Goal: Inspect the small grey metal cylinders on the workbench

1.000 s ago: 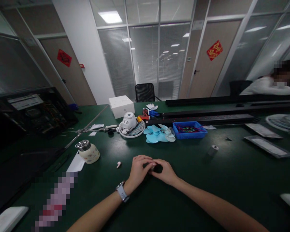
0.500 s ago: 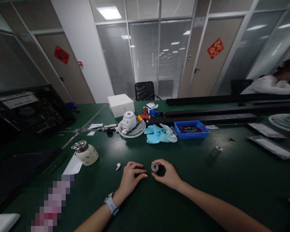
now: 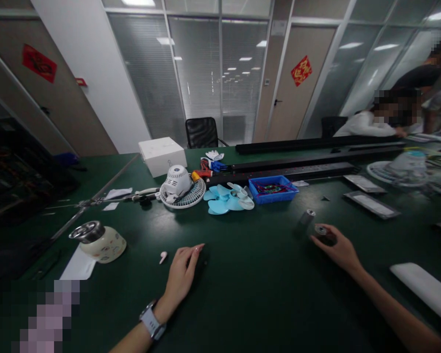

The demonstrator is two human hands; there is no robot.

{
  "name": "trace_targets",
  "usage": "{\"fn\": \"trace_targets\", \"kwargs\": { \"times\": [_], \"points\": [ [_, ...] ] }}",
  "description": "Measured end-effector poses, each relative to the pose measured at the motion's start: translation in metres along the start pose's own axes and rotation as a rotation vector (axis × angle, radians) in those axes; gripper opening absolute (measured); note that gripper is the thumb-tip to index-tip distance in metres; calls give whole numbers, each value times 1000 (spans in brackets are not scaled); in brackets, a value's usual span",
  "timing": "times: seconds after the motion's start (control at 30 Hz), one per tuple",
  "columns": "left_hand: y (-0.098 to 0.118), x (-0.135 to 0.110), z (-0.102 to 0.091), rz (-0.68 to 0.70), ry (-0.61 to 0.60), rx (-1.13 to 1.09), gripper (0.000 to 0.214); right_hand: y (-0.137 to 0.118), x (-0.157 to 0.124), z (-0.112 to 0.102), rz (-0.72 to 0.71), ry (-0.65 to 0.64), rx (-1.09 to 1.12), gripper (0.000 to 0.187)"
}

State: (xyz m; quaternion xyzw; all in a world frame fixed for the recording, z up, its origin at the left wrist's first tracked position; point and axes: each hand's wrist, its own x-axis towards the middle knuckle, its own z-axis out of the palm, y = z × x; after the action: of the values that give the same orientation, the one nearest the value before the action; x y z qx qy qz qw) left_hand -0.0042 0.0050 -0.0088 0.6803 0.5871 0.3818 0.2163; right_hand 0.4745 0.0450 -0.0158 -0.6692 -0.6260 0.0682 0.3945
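Right hand (image 3: pixel 340 249): is sitting right of centre in the frame, thumb and fingers curling around the held cylinder (image 3: pixel 320 230) and pinching it by its sides.
Held cylinder: is showing its round end upward, its long axis appearing roughly upright; whether its base is touching the bench (image 3: pixel 242 294) I cannot tell, the hand and shadow hiding it.
Second cylinder (image 3: pixel 308 216): is standing upright on the bench, just beside the held cylinder, toward the upper left of it in the frame; a narrow gap seems to be showing between the two.
Nearer hand: the right is lying close to both cylinders, while the left is staying well apart from them.
Left hand (image 3: pixel 183 273): is resting left of centre in the lower frame, fingers bunching loosely, thumb lying near the index fingertip; whether the tips are pressing together or pinching something small I cannot tell.
Earbud (image 3: pixel 163 256): is lying just left of that hand.
Blue tray (image 3: pixel 276 197): is sitting above centre, toward the right, holding tangled wires (image 3: pixel 274 188), red and green showing among them.
Cream jar (image 3: pixel 108 246): is standing at the left with its metal top facing up; its inside is not showing.
White box (image 3: pixel 164 156): is resting upper left of centre, looking closed, its contents hiding.
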Motion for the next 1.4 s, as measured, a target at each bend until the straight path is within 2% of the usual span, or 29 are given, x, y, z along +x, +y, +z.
{"fn": "trace_targets", "kwargs": {
  "times": [0.07,0.13,0.17,0.2,0.23,0.3,0.33,0.4,0.5,0.57,0.67,0.73,0.8,0.87,0.97,1.03,1.07,1.17,1.4],
  "points": [
    [-2,0,0,-35,34,-19,41,5,-3,-10,-32,162,-111,63],
    [-3,-1,0,-66,63,-32,41,-13,-10,-8,-136,300,-198,69],
    [-3,-1,0,-79,75,-38,41,-29,-14,-3,-206,307,-208,66],
    [-3,-1,0,-90,85,-43,41,-49,-19,6,-285,246,-188,60],
    [-1,-2,-1,-100,91,-49,40,-72,-23,17,-366,125,-144,53],
    [2,-2,-1,-118,98,-62,39,-121,-31,48,-508,-216,-7,40],
    [3,-2,-2,-124,101,-71,39,-144,-35,66,-541,-391,64,40],
    [5,-2,-3,-129,109,-90,39,-186,-39,103,-545,-609,183,41],
    [7,-3,-3,-128,124,-106,38,-227,-42,148,-597,-727,217,37],
    [6,-3,-3,-126,130,-109,37,-238,-44,163,-628,-731,189,29],
    [6,-3,-3,-124,121,-112,37,-227,-43,155,-624,-715,169,24],
    [6,-3,-3,-133,108,-115,38,-205,-38,131,-596,-672,153,23],
    [5,-3,-3,-149,91,-118,38,-172,-28,96,-546,-563,114,23],
    [4,-3,-3,-165,76,-120,38,-132,-15,56,-482,-374,53,25],
    [3,-3,-2,-163,68,-124,39,-71,1,0,-334,-8,-89,32],
    [2,-3,-1,-160,65,-123,39,-38,6,-25,-222,162,-219,36],
    [1,-2,-1,-162,64,-120,39,-26,7,-34,-177,205,-279,38],
    [0,-2,0,-171,64,-108,40,-6,5,-43,-102,226,-378,42],
    [3,-1,-2,-185,52,-86,42,-5,2,-37,38,235,-378,58]
  ]
}}
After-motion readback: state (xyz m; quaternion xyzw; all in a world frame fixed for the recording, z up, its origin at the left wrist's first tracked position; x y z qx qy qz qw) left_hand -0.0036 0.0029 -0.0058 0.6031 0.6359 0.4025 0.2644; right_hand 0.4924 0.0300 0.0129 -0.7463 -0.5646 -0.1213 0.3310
